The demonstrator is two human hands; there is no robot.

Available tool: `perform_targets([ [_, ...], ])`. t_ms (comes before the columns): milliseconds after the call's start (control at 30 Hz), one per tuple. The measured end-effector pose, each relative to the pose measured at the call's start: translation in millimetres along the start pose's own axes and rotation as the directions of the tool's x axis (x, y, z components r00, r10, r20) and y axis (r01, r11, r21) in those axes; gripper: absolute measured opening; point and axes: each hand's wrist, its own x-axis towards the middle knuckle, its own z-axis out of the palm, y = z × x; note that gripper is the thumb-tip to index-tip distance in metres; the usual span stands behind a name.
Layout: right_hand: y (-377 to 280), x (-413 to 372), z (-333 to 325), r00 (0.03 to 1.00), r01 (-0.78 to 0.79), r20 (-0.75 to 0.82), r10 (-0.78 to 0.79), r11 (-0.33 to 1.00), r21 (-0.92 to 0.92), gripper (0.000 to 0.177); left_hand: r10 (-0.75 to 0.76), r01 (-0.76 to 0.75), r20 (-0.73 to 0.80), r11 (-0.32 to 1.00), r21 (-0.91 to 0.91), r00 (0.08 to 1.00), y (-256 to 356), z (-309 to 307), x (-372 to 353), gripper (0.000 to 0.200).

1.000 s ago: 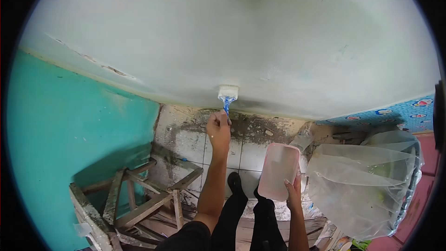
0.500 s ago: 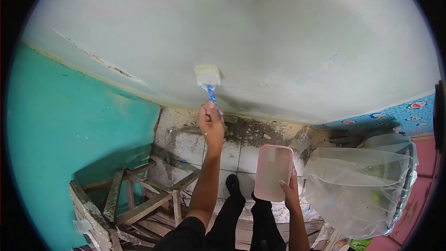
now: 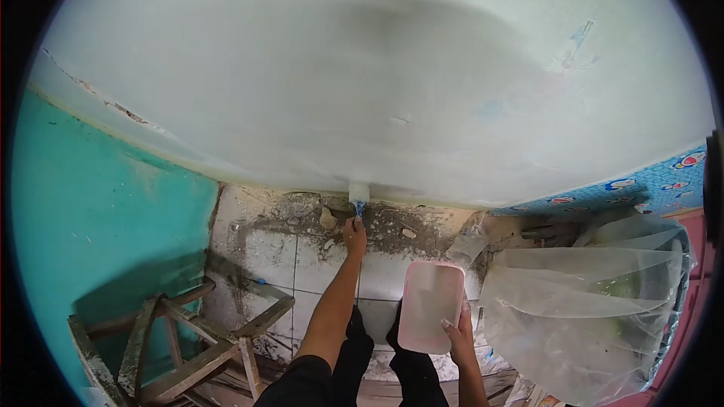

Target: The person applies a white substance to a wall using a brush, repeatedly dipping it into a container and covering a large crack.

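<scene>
My left hand (image 3: pixel 354 235) is closed around the blue handle of a paintbrush (image 3: pixel 360 194). The wide, pale bristles meet the whitish wall (image 3: pixel 286 113) near its bottom edge. Down on the right, my right hand (image 3: pixel 460 332) grips a pink rectangular plastic container (image 3: pixel 434 307) by its right side, thumb over the rim. Pale liquid that looks like paint lies inside it. The brush's lower handle is mostly hidden by my fingers.
A rough wooden frame (image 3: pixel 204 339) stands at the lower left by the green wall (image 3: pixel 113 203). Clear plastic sheeting (image 3: pixel 581 309) covers something on the right. Debris (image 3: pixel 407 232) lies along the wall's foot on the tiled floor (image 3: pixel 264 256). A crack (image 3: pixel 124 111) runs through the wall at left.
My left hand has carried the brush down the wall to near its bottom edge. The camera view has shifted, and my right hand still holds the container.
</scene>
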Motion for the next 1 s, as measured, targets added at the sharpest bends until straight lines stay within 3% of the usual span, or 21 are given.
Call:
perform_targets([
  [133, 0.2, -5.3, -1.1, 0.999, -0.036, -0.011, 0.036, 0.999, 0.027, 0.084, -0.22, 0.221, -0.024, 0.973, 0.061, 0.975, -32.0, -3.1, 18.9, 0.035],
  [233, -11.7, -10.7, 5.2, 0.999, -0.032, -0.017, 0.032, 0.999, 0.011, 0.083, -0.023, 0.063, -0.277, 0.989, 0.135, 0.961, -22.7, -20.8, 35.2, 0.038],
  [300, -20.9, -14.0, 10.3, 1.0, 0.019, -0.009, -0.02, 0.999, -0.038, 0.083, 0.038, -0.023, -0.215, 0.997, 0.071, 0.976, -2.2, -48.1, 51.7, 0.039],
  [367, -31.7, -18.8, 17.7, 1.0, 0.011, 0.016, -0.011, 1.0, -0.011, 0.083, 0.061, -0.056, -0.188, 0.998, 0.032, 0.98, 42.2, -83.5, 49.0, 0.04],
  [500, -68.7, -30.2, 42.5, 0.997, 0.047, 0.062, -0.045, 0.999, -0.025, 0.082, 0.091, -0.105, -0.174, 0.992, -0.071, 0.98, 227.7, -156.1, -11.5, 0.039],
  [667, -91.7, -46.6, 68.0, 0.995, -0.016, 0.102, 0.01, 0.998, 0.057, 0.085, 0.15, -0.191, -0.178, 0.952, -0.24, 0.973, 373.1, -229.4, -63.1, 0.035],
  [867, -107.3, -60.8, 98.8, 0.994, 0.02, 0.107, -0.025, 0.998, 0.052, 0.084, 0.261, -0.382, -0.331, 0.84, -0.386, 0.907, 467.6, -274.7, -96.2, 0.028],
  [1000, -109.0, -65.2, 113.7, 0.995, -0.018, 0.102, 0.011, 0.998, 0.063, 0.084, 0.328, -0.448, -0.33, 0.793, -0.413, 0.885, 450.0, -263.3, -67.5, 0.023],
])
